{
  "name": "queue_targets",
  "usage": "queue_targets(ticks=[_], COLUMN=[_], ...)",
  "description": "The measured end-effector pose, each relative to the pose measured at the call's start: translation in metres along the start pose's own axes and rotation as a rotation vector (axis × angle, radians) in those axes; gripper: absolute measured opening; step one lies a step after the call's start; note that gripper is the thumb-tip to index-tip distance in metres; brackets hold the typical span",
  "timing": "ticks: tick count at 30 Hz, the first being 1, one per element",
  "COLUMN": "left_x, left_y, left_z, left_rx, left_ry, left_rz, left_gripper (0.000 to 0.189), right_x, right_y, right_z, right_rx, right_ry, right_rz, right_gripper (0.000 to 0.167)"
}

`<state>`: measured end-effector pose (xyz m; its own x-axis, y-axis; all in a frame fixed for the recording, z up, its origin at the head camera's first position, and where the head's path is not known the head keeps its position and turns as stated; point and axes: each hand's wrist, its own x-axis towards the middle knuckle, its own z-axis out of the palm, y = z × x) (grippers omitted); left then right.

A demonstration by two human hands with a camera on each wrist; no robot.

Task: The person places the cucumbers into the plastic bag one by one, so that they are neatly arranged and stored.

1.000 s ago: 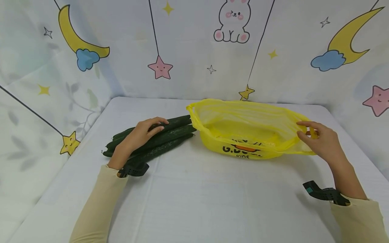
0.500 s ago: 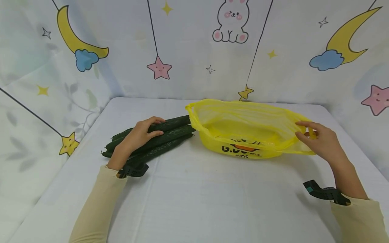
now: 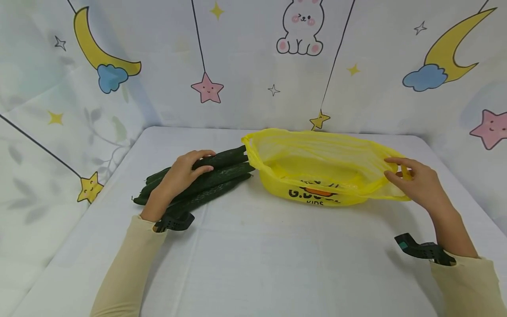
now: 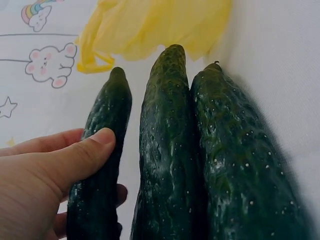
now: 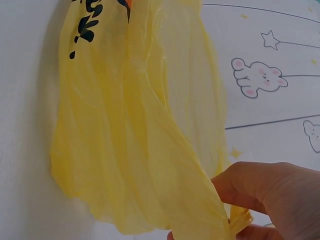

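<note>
My left hand [image 3: 181,175] grips the back cucumber [image 3: 226,157] of a bunch lying at the left. In the left wrist view the thumb lies over that cucumber [image 4: 106,107] and fingertips show on its far side; a gap parts it from two other dark green cucumbers [image 4: 167,130]. The cucumbers' right ends come close to the mouth of a yellow plastic bag [image 3: 273,187], which lies wide open with a printed front. At the bag's right end my right hand [image 3: 424,182] pinches the rim by the handle; in the right wrist view the bag [image 5: 115,160] hides some fingertips.
A white cloth [image 3: 269,264] covers the table. Behind it hangs a pale backdrop [image 3: 245,53] printed with moons, stars and a rabbit. Black devices are strapped to the left wrist [image 3: 174,221] and the right wrist [image 3: 425,251].
My left fingers have taken hold of the back cucumber, and its right end has risen slightly away from the one beside it. The right hand and the bag have stayed nearly still.
</note>
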<state>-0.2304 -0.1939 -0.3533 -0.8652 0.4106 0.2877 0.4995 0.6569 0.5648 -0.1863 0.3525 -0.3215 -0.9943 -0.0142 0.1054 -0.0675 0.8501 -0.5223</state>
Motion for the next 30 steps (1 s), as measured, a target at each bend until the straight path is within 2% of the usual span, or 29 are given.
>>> queue_targets(ticks=[5, 11, 20, 30], left_x=[0.002, 0.002, 0.002, 0.004], left_y=[0.003, 0.005, 0.007, 0.015], left_z=[0.002, 0.002, 0.0, -0.003], left_rx=[0.01, 0.031, 0.033, 0.012], left_ry=[0.119, 0.213, 0.303, 0.4], left_rz=[0.066, 0.074, 0.079, 0.159], left_gripper=[0.041, 0.041, 0.042, 0.042], right_x=[0.002, 0.001, 0.0, 0.001], right_y=[0.001, 0.001, 0.002, 0.002], right_z=[-0.001, -0.001, -0.001, -0.002], right_rx=[-0.001, 0.005, -0.003, 0.0], right_ry=[0.003, 0.015, 0.012, 0.002], right_rz=[-0.007, -0.019, -0.006, -0.007], right_gripper=[0.05, 0.048, 0.048, 0.049])
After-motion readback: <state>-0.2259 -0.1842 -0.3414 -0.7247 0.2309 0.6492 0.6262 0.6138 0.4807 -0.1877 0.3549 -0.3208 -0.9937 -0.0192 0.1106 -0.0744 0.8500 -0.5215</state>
